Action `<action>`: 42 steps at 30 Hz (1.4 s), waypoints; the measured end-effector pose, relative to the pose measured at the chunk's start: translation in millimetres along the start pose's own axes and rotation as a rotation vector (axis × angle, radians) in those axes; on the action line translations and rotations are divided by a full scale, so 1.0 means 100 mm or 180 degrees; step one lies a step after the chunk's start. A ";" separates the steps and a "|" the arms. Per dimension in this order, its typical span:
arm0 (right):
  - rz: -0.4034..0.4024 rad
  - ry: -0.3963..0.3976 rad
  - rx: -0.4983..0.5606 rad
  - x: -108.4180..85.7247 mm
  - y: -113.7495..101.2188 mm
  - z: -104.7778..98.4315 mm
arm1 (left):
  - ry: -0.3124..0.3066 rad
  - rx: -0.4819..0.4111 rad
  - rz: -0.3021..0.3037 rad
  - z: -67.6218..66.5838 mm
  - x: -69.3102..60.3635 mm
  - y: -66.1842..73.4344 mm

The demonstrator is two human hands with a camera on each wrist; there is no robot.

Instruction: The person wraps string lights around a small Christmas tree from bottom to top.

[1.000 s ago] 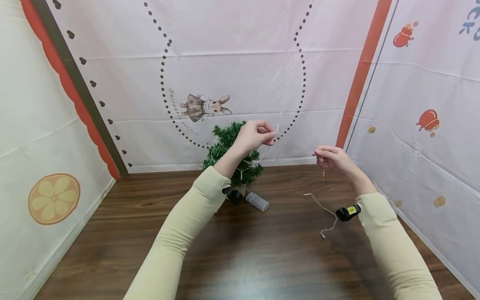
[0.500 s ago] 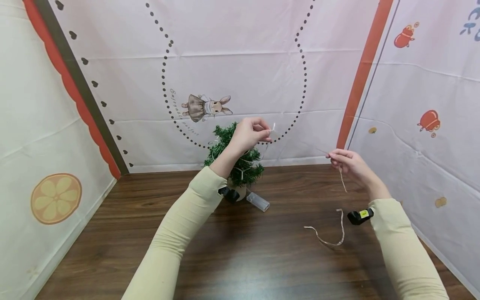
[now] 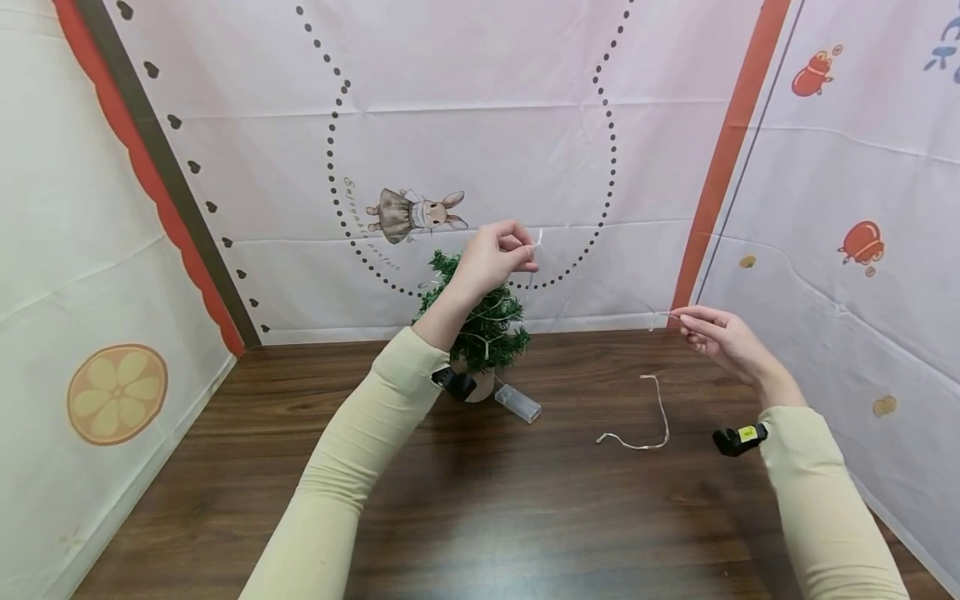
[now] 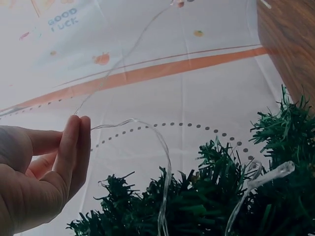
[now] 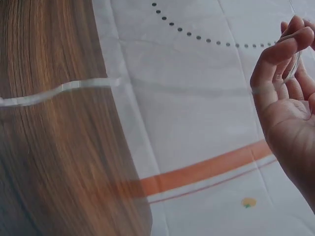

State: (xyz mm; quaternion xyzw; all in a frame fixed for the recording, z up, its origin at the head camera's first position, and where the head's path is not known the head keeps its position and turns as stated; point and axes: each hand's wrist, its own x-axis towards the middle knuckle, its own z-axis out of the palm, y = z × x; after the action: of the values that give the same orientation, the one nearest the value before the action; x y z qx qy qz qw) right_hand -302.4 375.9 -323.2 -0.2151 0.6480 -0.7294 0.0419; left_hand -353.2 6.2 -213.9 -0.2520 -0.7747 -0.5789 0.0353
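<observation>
Running over a small artificial Christmas tree (image 3: pixel 491 329) and out to the right, a clear string-light wire (image 4: pixel 168 160) spans the space between two hands above a dark brown wood-grain tabletop (image 3: pixel 570 517). At the centre of the head view, the left hand (image 3: pixel 491 260) pinches the wire between thumb and fingertips beside the treetop; at the right, the right hand (image 3: pixel 723 337) pinches another stretch with its fingertips. Below and left of that hand, a loose length of the string curves in the frame, though whether it touches the wood cannot be told. A clear battery box (image 3: pixel 518 403) lies just beside the tree's pale base (image 3: pixel 478 387). Light glares on the lower middle of the wood. Creased white fabric walls (image 3: pixel 487 50) enclose the surface at the back and both sides. The back one, faintly pink toward the top, carries a sideways rabbit print (image 3: pixel 416 214), a dotted outline and an orange stripe (image 3: pixel 731 150) toward the upper right. A large orange-slice print (image 3: pixel 117 394) marks the lower left, near a red scalloped border (image 3: pixel 140 167), while small red prints (image 3: pixel 862 242) dot the right wall.
</observation>
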 end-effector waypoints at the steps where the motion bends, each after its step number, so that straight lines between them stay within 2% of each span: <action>1: -0.0002 -0.0004 0.0043 -0.02 0.01 -0.03 | -0.0001 -0.0024 0.0002 -0.01 0.00 0.00; 7: -0.0064 -0.0214 0.0310 -0.13 0.06 -0.19 | 0.0015 -0.0133 -0.0046 -0.07 -0.01 -0.03; 15: -0.0029 -0.0541 0.0372 -0.18 0.09 -0.30 | 0.0040 -0.0123 -0.0061 -0.20 0.03 0.00; 19: -0.0042 -0.0394 0.0365 -0.09 0.07 -0.24 | -0.0031 -0.0111 -0.0159 -0.22 0.10 0.02; 24: -0.0105 -0.0147 0.0313 0.06 0.00 -0.14 | -0.0128 0.0096 -0.0171 -0.26 0.16 0.02; 28: -0.0182 -0.0103 0.0540 0.16 -0.05 -0.09 | -0.0215 0.0356 -0.0115 -0.29 0.18 0.03; 32: -0.0291 -0.0015 0.0804 0.24 -0.10 -0.04 | -0.0282 0.0562 0.0021 -0.30 0.20 0.07; 36: -0.0354 0.0071 0.0919 0.30 -0.13 -0.01 | -0.0339 0.0489 0.0068 -0.31 0.23 0.12; 42: -0.0352 0.0089 0.0972 0.35 -0.14 0.03 | -0.0402 0.0361 -0.0014 -0.34 0.31 0.17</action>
State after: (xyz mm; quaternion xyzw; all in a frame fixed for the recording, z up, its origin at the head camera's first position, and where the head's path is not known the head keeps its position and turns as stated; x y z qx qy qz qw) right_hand -329.7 363.3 -300.1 -0.2314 0.5173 -0.8236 0.0249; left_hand -380.8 -11.2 -177.4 -0.2839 -0.8075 -0.5171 -0.0006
